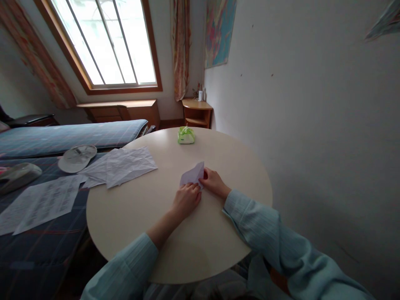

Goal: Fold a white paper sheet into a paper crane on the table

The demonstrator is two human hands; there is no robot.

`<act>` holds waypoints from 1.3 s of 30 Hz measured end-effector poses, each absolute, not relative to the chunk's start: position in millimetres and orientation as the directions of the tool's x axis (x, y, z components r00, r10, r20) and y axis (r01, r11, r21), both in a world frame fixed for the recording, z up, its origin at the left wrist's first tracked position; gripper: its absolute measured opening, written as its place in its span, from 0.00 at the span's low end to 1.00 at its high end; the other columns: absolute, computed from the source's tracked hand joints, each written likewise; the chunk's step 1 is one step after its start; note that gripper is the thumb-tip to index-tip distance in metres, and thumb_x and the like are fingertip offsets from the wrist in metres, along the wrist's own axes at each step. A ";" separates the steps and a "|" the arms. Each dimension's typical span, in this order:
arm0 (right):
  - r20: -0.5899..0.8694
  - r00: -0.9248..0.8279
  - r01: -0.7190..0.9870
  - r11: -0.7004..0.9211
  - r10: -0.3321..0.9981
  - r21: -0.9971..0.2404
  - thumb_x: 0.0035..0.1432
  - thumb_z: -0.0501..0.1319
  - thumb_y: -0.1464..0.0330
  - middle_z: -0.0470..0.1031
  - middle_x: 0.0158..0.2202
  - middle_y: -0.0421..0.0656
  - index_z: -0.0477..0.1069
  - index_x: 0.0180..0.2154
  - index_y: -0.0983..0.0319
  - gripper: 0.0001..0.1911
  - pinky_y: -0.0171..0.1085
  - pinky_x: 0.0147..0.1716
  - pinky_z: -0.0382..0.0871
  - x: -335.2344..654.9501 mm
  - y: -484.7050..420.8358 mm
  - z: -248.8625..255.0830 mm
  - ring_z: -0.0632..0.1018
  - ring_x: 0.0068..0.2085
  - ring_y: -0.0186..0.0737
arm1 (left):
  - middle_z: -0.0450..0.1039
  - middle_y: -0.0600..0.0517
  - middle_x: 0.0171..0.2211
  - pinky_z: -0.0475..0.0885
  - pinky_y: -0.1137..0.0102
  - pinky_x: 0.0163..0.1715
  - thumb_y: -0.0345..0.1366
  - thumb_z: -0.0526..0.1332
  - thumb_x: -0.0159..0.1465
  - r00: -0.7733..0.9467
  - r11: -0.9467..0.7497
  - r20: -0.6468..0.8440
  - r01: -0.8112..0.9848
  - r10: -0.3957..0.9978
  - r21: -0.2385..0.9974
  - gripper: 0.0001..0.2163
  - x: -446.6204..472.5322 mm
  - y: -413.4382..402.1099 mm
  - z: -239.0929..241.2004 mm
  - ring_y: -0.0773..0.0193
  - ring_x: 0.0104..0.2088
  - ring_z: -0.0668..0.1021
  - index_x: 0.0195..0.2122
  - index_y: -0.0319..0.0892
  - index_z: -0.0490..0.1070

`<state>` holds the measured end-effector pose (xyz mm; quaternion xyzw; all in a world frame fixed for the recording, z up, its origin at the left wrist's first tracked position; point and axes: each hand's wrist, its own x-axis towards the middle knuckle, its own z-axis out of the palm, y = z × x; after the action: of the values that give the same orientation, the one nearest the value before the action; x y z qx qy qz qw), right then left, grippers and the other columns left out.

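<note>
A small piece of folded white paper is on the round table, partly raised off it. My left hand is at its near edge, fingers curled and pressed together on the paper. From the right side, my right hand pinches the paper's right edge between thumb and fingers. Both hands are close together, and they cover the near and right parts of the paper. Beyond them, a green and white tissue pack stands toward the table's far edge.
Creased white sheets overlap the left edge of the round table. A bed or bench to the left holds a white cap and printed sheets. A wall runs along the right. A corner shelf stands behind.
</note>
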<state>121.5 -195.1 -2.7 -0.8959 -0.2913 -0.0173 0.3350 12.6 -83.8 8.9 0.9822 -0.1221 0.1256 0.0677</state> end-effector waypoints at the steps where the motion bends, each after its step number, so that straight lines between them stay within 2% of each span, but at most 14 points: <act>1: 0.226 0.836 0.525 -0.610 0.499 -0.594 0.44 0.57 0.72 0.72 0.28 0.42 0.65 0.31 0.65 0.08 0.29 0.26 0.59 121.6 -195.3 -3.1 0.69 0.27 0.33 | 0.72 0.48 0.41 0.66 0.65 0.46 0.32 0.50 0.61 0.936 -0.961 0.271 -0.259 -0.224 0.100 0.10 12.9 -83.4 9.1 0.61 0.44 0.71 0.40 0.39 0.69; 7: 0.201 0.885 0.446 -0.638 0.421 -0.628 0.41 0.60 0.70 0.71 0.26 0.40 0.62 0.32 0.64 0.13 0.29 0.23 0.58 123.4 -197.3 -4.8 0.69 0.25 0.32 | 0.73 0.46 0.39 0.66 0.63 0.45 0.31 0.49 0.62 0.947 -0.976 0.265 -0.205 -0.180 0.069 0.10 15.0 -78.8 9.2 0.60 0.43 0.72 0.38 0.38 0.69; 10: 0.209 0.907 0.409 -0.645 0.366 -0.646 0.40 0.62 0.68 0.71 0.27 0.40 0.61 0.39 0.64 0.20 0.30 0.24 0.60 125.9 -198.1 -7.2 0.70 0.26 0.33 | 0.72 0.45 0.41 0.68 0.64 0.43 0.30 0.49 0.62 0.955 -0.977 0.220 -0.209 -0.197 0.032 0.10 16.5 -77.1 8.0 0.60 0.43 0.72 0.39 0.37 0.69; 12: 0.323 0.892 0.452 -0.647 0.316 -0.614 0.40 0.63 0.67 0.71 0.32 0.43 0.58 0.45 0.65 0.28 0.33 0.29 0.64 127.4 -199.2 -7.8 0.71 0.30 0.37 | 0.71 0.45 0.43 0.69 0.66 0.42 0.28 0.50 0.61 0.956 -0.973 0.182 -0.232 -0.228 0.001 0.10 17.1 -76.1 7.6 0.60 0.44 0.72 0.41 0.36 0.68; 15: 0.548 0.788 0.561 -0.696 0.283 -0.448 0.42 0.64 0.67 0.68 0.41 0.51 0.54 0.51 0.67 0.35 0.42 0.40 0.64 126.3 -202.3 -3.0 0.69 0.41 0.46 | 0.69 0.44 0.46 0.69 0.66 0.44 0.26 0.51 0.61 0.950 -0.962 0.151 -0.273 -0.273 -0.019 0.11 17.4 -74.2 8.3 0.60 0.46 0.71 0.42 0.36 0.67; 18: 0.640 0.666 0.652 -0.716 0.383 -0.251 0.47 0.60 0.71 0.66 0.46 0.53 0.54 0.54 0.67 0.32 0.46 0.47 0.59 119.9 -204.8 6.4 0.66 0.47 0.49 | 0.68 0.43 0.48 0.68 0.66 0.46 0.25 0.51 0.60 0.940 -0.950 0.146 -0.312 -0.308 0.005 0.10 18.2 -73.0 8.3 0.60 0.49 0.70 0.42 0.35 0.66; 21: 0.641 0.561 0.736 -0.670 0.523 -0.097 0.50 0.55 0.76 0.65 0.49 0.49 0.56 0.54 0.65 0.27 0.46 0.54 0.51 111.3 -203.1 11.8 0.62 0.52 0.47 | 0.69 0.42 0.47 0.67 0.65 0.47 0.25 0.50 0.60 0.925 -0.934 0.175 -0.352 -0.337 0.061 0.10 20.4 -73.5 4.6 0.60 0.50 0.70 0.41 0.35 0.67; 24: 0.612 0.469 0.806 -0.592 0.637 0.000 0.52 0.51 0.78 0.65 0.51 0.46 0.59 0.53 0.62 0.24 0.46 0.57 0.45 105.6 -197.7 9.7 0.59 0.55 0.44 | 0.69 0.42 0.47 0.67 0.65 0.48 0.25 0.49 0.60 0.895 -0.892 0.225 -0.423 -0.384 0.158 0.11 21.7 -76.0 -1.2 0.62 0.49 0.71 0.42 0.36 0.66; 27: 0.563 0.411 0.856 -0.517 0.717 0.034 0.55 0.49 0.76 0.66 0.51 0.45 0.60 0.52 0.62 0.22 0.45 0.57 0.46 104.6 -193.3 6.0 0.60 0.55 0.41 | 0.67 0.41 0.49 0.64 0.66 0.51 0.23 0.47 0.59 0.872 -0.841 0.251 -0.478 -0.421 0.251 0.15 20.2 -78.7 -4.6 0.63 0.51 0.69 0.45 0.35 0.64; 30: 0.520 0.429 0.856 -0.517 0.739 0.029 0.54 0.51 0.76 0.66 0.50 0.46 0.61 0.52 0.63 0.21 0.46 0.56 0.47 106.0 -193.0 5.6 0.62 0.54 0.43 | 0.64 0.41 0.52 0.60 0.65 0.54 0.23 0.46 0.58 0.874 -0.821 0.239 -0.482 -0.424 0.306 0.18 16.8 -79.5 -4.1 0.63 0.54 0.65 0.48 0.35 0.62; 35: 0.470 0.444 0.862 -0.506 0.763 0.008 0.55 0.52 0.75 0.70 0.45 0.45 0.65 0.49 0.61 0.18 0.47 0.56 0.46 106.3 -195.3 8.1 0.64 0.50 0.42 | 0.62 0.43 0.54 0.55 0.64 0.57 0.25 0.46 0.57 0.889 -0.827 0.167 -0.458 -0.427 0.326 0.20 12.7 -79.4 1.0 0.63 0.57 0.61 0.51 0.36 0.60; 39: 0.491 0.444 0.856 -0.517 0.749 0.015 0.56 0.54 0.72 0.72 0.38 0.45 0.70 0.40 0.61 0.10 0.44 0.55 0.48 104.8 -195.2 8.1 0.65 0.45 0.41 | 0.60 0.43 0.55 0.51 0.57 0.57 0.28 0.48 0.56 0.913 -0.852 0.142 -0.409 -0.383 0.326 0.20 10.5 -82.5 4.1 0.60 0.57 0.59 0.51 0.38 0.60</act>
<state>104.8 -195.2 8.1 -0.8415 -0.4769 -0.2246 0.1186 10.5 -82.5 4.1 0.9617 -0.2059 0.0361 0.1771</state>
